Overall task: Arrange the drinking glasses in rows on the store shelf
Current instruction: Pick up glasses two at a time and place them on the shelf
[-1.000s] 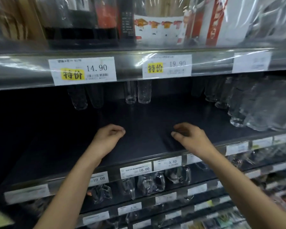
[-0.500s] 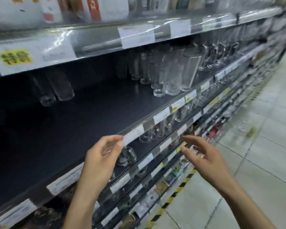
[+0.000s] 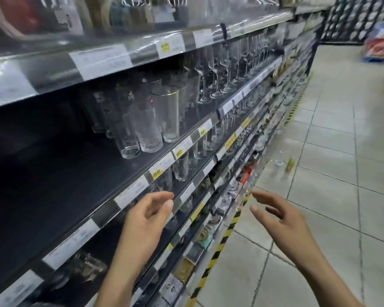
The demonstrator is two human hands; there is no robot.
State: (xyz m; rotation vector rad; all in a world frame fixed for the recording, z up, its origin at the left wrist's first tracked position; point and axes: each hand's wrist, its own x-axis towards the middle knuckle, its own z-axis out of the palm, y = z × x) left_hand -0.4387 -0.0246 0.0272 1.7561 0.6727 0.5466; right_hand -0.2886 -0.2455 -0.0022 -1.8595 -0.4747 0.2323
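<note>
The person stands at an angle to a long store rack, both bare forearms reaching forward. The left hand [image 3: 146, 220] hangs in the air just in front of the rack, a little below the front rail of the dark shelf [image 3: 53, 185]. Its fingers are loosely curled, with the thumb close to the forefinger, and they hold nothing. The right hand [image 3: 284, 220] is out over the tiled floor [image 3: 333, 173], apart from the rack. Its palm is turned toward the left hand and its fingers are spread and nearly straight, gripping nothing.

The drinking glasses [image 3: 142, 127] stand upright in a tight cluster farther along the dark shelf, near its front edge and beyond both hands. Past the cluster, stemmed glasses [image 3: 217, 83] stand in a row on the same level. White and yellow price labels [image 3: 131, 193] run along the shelf's front rail. A small tumbler [image 3: 181, 167] stands on the next shelf down, just under that rail. The upper shelf [image 3: 102, 63] carries blurred goods above a glossy label strip. A yellow-and-black stripe [image 3: 217, 249] marks the floor along the foot of the rack
</note>
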